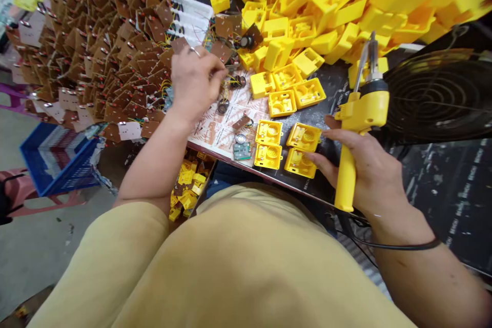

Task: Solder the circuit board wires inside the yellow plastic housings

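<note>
My right hand [378,177] holds a yellow soldering gun [348,174], its metal tip pointing up and away. Its thumb and forefinger reach to two yellow plastic cases [303,136] set one against the other, open side up. Left of these lie two more open yellow cases [268,156] with speaker grilles inside. My left hand [196,79] is over the edge of the circuit board pile, fingers curled together; what they pinch is hidden. Close by it are small round speakers [223,106] on wires. A green circuit board [242,151] with a speaker lies near the front edge.
A big heap of brown circuit boards [96,56] covers the left. Yellow cases [307,5] pile up at the back right. A round black fan grille [438,95] stands at right. Below are a blue crate [57,159] and a box of yellow parts [188,189].
</note>
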Demonstrator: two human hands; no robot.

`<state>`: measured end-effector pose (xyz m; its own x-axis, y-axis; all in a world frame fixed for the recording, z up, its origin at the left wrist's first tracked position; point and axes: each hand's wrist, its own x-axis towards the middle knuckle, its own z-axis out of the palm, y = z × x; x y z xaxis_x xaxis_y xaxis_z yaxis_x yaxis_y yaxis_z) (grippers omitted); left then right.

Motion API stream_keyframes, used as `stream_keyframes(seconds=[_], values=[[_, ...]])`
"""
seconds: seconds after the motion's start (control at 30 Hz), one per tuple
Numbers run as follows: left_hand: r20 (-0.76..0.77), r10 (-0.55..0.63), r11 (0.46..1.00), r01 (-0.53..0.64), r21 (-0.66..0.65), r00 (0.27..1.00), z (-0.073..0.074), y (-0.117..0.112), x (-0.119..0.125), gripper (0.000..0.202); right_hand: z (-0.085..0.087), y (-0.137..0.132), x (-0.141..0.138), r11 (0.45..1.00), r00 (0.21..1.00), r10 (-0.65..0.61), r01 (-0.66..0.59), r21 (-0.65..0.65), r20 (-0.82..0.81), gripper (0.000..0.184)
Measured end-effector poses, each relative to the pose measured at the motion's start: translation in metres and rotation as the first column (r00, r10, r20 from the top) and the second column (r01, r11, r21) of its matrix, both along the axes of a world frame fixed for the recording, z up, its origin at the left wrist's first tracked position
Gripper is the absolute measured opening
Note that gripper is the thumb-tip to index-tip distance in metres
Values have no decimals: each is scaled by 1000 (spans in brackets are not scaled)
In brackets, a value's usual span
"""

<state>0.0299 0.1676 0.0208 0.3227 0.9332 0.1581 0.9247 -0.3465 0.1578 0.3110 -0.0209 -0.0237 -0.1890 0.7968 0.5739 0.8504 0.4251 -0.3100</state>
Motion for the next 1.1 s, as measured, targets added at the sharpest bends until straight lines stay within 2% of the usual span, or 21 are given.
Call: stream_keyframes(seconds=[0.07,0.1,0.17,0.23,0.33,0.4,0.43,0.5,0.53,0.6,0.67,0.73,0.83,0.93,1.0,1.1], values=[[202,-63,996,49,73,977,13,9,-4,51,-2,-3,7,996,998,52,-54,-66,-35,53],[336,-142,988,111,109,931,22,16,-6,49,-3,-4,10,992,995,80,-85,-94,-54,57],[563,-290,957,217,194,774,41,31,-9,46,-6,-3,16,979,986,141,-152,-139,-86,61],[676,-364,931,254,261,640,57,44,-8,47,-9,-2,18,964,976,193,-208,-168,-102,64],[785,-356,929,287,235,507,66,44,4,47,-10,0,14,954,969,218,-236,-185,-113,67],[852,-258,927,364,87,456,63,27,15,41,-11,0,7,957,973,201,-220,-191,-113,64],[860,-193,905,424,-29,472,59,15,21,37,-12,0,3,959,975,189,-209,-194,-113,62],[807,-152,813,536,-226,570,49,-10,35,33,-12,-1,-5,964,979,170,-189,-189,-112,62],[748,-196,765,576,-287,633,43,-22,42,31,-11,-2,-7,968,981,160,-178,-175,-112,63],[588,-352,718,613,-329,728,29,-40,55,27,-6,-6,-9,985,986,109,-125,-120,-126,63],[403,-489,722,618,-311,774,17,-51,68,20,5,-11,-6,999,990,10,-16,-46,-138,52],[245,-565,730,616,-297,788,8,-55,77,18,17,-17,1,997,985,-63,68,27,-162,37],[102,-598,741,597,-308,795,1,-55,85,20,28,-25,10,998,982,-42,48,29,-186,30],[52,-586,762,572,-304,809,2,-53,88,20,25,-28,7,999,981,-2,-8,-49,-192,37],[62,-574,772,565,-290,816,3,-53,87,19,16,-28,-2,998,984,30,-39,-49,-175,39],[105,-566,777,571,-263,818,3,-54,85,20,5,-27,-18,999,988,26,-32,-36,-151,34]])
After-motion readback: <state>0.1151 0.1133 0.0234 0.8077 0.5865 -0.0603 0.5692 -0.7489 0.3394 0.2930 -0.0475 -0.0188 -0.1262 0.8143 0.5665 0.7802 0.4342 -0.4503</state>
